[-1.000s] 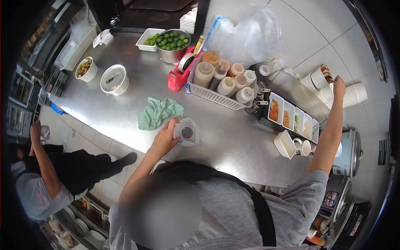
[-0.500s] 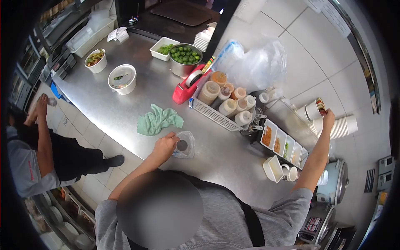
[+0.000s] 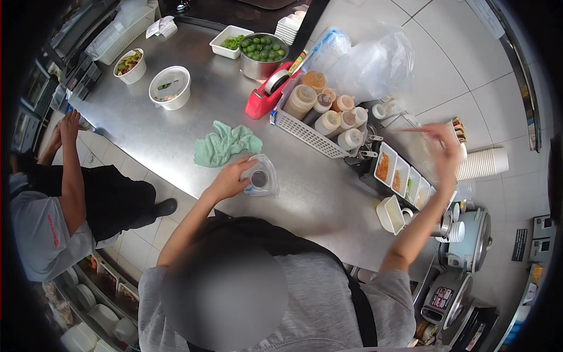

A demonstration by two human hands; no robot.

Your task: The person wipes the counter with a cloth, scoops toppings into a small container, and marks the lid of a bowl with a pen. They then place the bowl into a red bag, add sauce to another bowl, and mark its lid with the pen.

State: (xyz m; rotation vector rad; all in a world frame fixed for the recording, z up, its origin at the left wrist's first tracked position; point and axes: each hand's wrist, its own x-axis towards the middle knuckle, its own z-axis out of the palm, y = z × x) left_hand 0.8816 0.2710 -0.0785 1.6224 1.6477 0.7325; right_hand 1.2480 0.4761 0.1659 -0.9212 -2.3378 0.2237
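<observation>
My left hand (image 3: 230, 179) is closed on the edge of a clear plastic bag (image 3: 270, 182), which lies on the steel counter with a small round container (image 3: 258, 178) of dark contents inside. Just beyond that hand is a crumpled green cloth (image 3: 227, 144). My right hand (image 3: 444, 154) is raised at the right, smeared by motion. From its fingers a thin reddish streak points left, too blurred to name. Behind it stands a cup of colourful packets (image 3: 457, 130), beside a lying stack of white cups (image 3: 484, 163).
A basket of sauce bottles (image 3: 311, 136), a red tape dispenser (image 3: 264, 101) and a pot of green limes (image 3: 258, 69) line the counter's far side. Topping trays (image 3: 396, 173) stand at the right. A lidded bowl (image 3: 170, 88) sits at the left, near a co-worker (image 3: 47, 229).
My right hand has come away from the cup of packets, moving left and toward me. My left hand stays at the bag, its grip shifted slightly. The whole view has tilted a little.
</observation>
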